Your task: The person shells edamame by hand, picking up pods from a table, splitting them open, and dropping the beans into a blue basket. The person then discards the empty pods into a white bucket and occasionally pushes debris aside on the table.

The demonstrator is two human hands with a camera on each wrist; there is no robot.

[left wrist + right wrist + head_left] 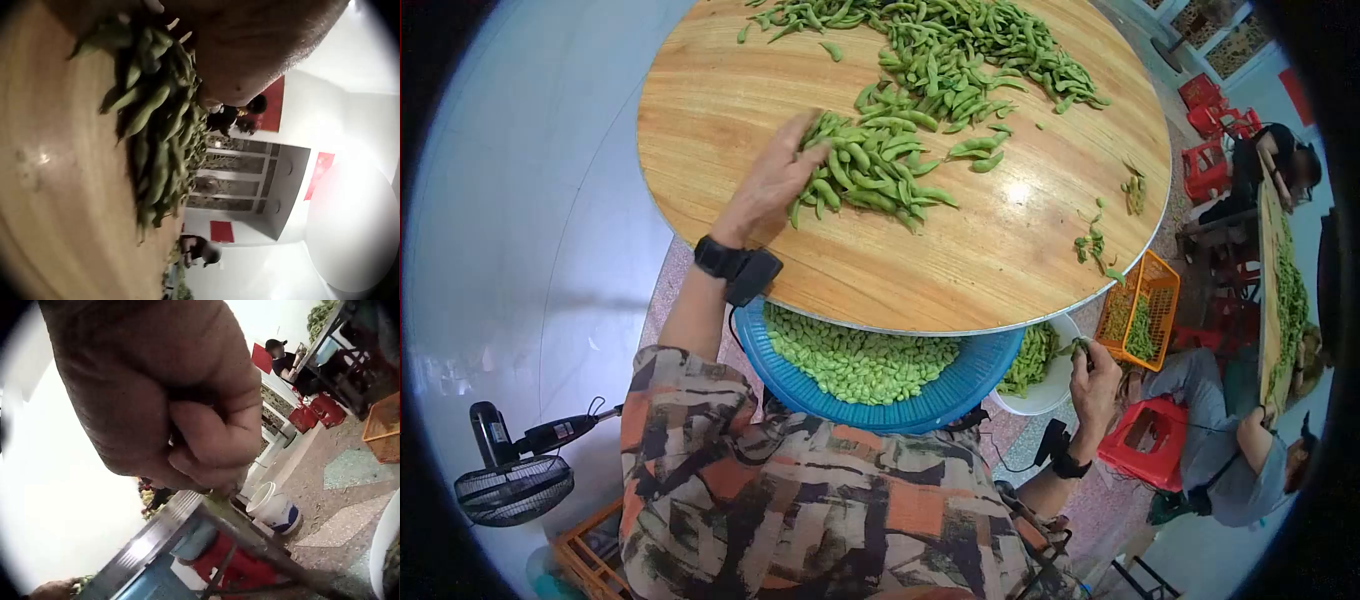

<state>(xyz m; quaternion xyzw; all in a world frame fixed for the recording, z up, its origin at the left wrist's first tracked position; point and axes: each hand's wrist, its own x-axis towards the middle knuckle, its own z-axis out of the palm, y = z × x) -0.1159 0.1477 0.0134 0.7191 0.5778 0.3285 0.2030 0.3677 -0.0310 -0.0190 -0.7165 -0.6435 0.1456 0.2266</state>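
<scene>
Green soybean pods [870,165] lie heaped on a round wooden table [1000,260]. My left hand [775,180] rests against the near left side of this heap, with fingers along the pods; the left wrist view shows the pods [156,144] close below the hand. At the table's right front, my right hand [1095,385] has its fingers curled and pinches a dark green pod [1081,346] beside a white bucket [1052,398] of pods. In the right wrist view a bit of green shows under the fingertips. Below the table edge stands a blue basin [830,408] of shelled green beans [860,365].
A larger pile of pods [980,50] covers the table's far side, and scraps [1090,245] lie near its right edge. An orange crate [1165,300] and a red stool [1145,440] stand at right. People sit at another table [1272,300]. A fan [515,490] is at left.
</scene>
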